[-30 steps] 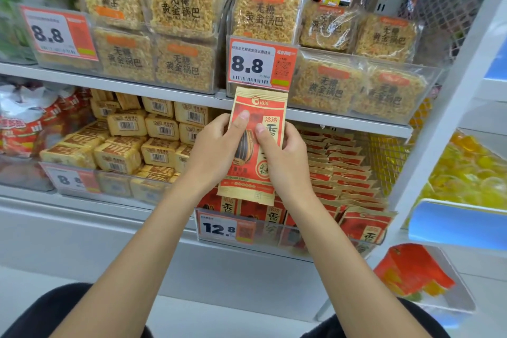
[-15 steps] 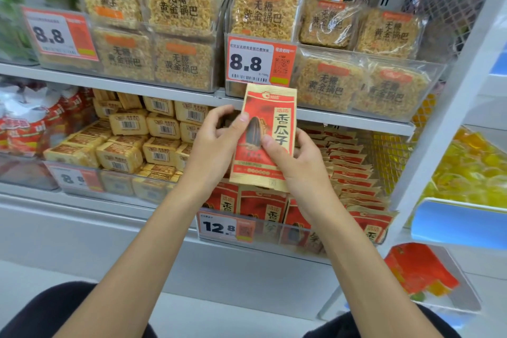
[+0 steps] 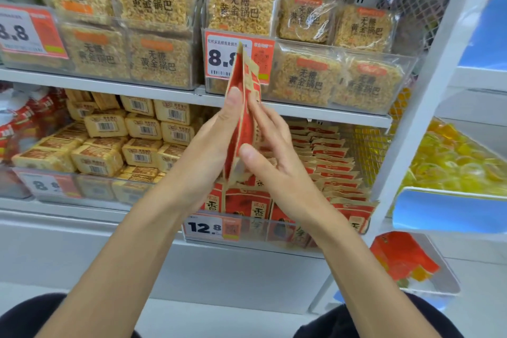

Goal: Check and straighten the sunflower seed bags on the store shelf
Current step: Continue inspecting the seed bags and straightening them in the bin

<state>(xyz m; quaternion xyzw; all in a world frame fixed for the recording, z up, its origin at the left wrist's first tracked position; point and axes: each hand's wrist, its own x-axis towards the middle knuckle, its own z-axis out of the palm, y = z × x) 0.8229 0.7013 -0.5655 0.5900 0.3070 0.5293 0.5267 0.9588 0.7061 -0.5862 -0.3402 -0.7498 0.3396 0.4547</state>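
Note:
A red and tan sunflower seed bag (image 3: 245, 107) stands upright and edge-on in front of the shelf, pressed between my two palms. My left hand (image 3: 211, 145) lies flat against its left face with the thumb up the bag. Against its right side rests my right hand (image 3: 271, 162), fingers stretched out. Behind and below my hands, several more sunflower seed bags (image 3: 329, 156) lie stacked in rows in a clear tray (image 3: 255, 228) with a 12.8 price tag (image 3: 204, 226). My hands hide the left part of that tray.
Left of the seed tray are yellow wrapped snack bricks (image 3: 109, 145). The shelf above (image 3: 164, 92) holds clear packs of rice crisps with 8.8 tags. A white upright post (image 3: 428, 107) bounds the shelf on the right; beyond it are yellow jellies (image 3: 455, 162) and a white bin (image 3: 428, 269).
The bag was held facing me by its lower part. It has been turned edge-on, and both hands now press flat against its two faces.

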